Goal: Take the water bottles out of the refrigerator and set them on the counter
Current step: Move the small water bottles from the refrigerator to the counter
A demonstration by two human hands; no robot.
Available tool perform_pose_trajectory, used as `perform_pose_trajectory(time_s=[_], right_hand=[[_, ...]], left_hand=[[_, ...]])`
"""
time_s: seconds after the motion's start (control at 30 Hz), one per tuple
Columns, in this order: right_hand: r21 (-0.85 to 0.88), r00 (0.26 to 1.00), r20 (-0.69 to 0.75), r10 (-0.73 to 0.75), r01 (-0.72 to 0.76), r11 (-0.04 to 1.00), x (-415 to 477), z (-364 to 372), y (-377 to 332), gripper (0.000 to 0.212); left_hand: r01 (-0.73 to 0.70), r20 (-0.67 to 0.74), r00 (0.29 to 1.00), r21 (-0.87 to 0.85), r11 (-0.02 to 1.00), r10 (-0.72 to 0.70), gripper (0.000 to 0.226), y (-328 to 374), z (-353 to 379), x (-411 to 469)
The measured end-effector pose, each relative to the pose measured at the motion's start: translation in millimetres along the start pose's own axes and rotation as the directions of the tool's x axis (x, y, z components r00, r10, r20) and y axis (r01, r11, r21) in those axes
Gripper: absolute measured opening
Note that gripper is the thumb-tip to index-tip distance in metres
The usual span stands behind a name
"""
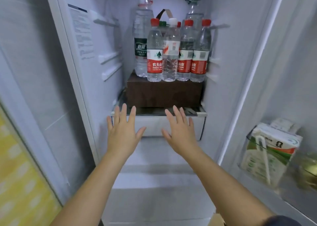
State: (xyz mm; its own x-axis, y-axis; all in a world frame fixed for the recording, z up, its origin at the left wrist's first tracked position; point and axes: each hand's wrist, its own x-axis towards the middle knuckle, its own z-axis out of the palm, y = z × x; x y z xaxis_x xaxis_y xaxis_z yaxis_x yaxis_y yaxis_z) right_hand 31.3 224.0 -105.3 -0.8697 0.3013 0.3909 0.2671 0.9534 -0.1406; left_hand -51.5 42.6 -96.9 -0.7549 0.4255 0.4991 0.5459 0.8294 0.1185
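Note:
Several clear water bottles stand upright inside the open refrigerator on a dark brown box (163, 92). In the front row a red-labelled bottle (154, 54) is at the left, a white-capped bottle (171, 54) beside it, then two more red-labelled bottles (186, 54) (200, 55). Two taller bottles stand behind, a green-labelled one (141, 42) at the left and another (193, 12) at the right. My left hand (122, 131) and my right hand (180, 133) are stretched forward below the box, fingers spread, holding nothing.
A glass shelf edge (157, 113) and a white drawer front (154, 126) lie just behind my hands. The open door's bin (248, 172) at the right holds a carton (271, 153). Shelf rails line the refrigerator's left wall (96, 54).

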Motion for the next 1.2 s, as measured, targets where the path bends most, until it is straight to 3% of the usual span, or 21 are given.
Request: perform_pose_trajectory(time_s=[0.17,0.27,0.47,0.73,0.93,1.2], right_hand=[[-0.021,0.991,-0.088,0.103,-0.106,0.994,78.4,-14.5,9.3,0.064],[-0.044,0.989,-0.1,0.111,-0.115,0.992,109.2,-22.7,15.9,0.044],[-0.075,0.992,-0.062,0.11,-0.114,0.991,133.8,-23.6,25.1,0.03],[-0.094,0.996,-0.05,0.079,-0.084,0.992,133.3,-25.1,30.5,0.03],[-0.101,0.995,-0.043,0.085,-0.089,0.991,134.9,-25.9,30.0,0.034],[-0.079,0.995,-0.033,0.092,-0.094,0.992,136.0,-31.5,27.0,0.039]], left_hand=[[-0.082,-0.048,0.996,-0.05,0.995,0.08,0.077,0.4,5.9,89.8],[-0.12,-0.091,0.99,-0.1,0.988,0.111,0.081,7.7,7.5,133.1],[-0.133,-0.166,0.983,-0.348,0.928,0.078,0.09,25.8,1.6,188.5],[0.096,0.047,0.995,-0.723,0.684,-0.091,0.091,47.4,0.1,229.4],[0.144,0.114,0.989,-0.743,0.653,-0.089,0.073,53.3,7.2,236.4],[0.151,0.07,0.988,-0.636,0.757,-0.138,0.076,11.0,-2.3,228.0]])
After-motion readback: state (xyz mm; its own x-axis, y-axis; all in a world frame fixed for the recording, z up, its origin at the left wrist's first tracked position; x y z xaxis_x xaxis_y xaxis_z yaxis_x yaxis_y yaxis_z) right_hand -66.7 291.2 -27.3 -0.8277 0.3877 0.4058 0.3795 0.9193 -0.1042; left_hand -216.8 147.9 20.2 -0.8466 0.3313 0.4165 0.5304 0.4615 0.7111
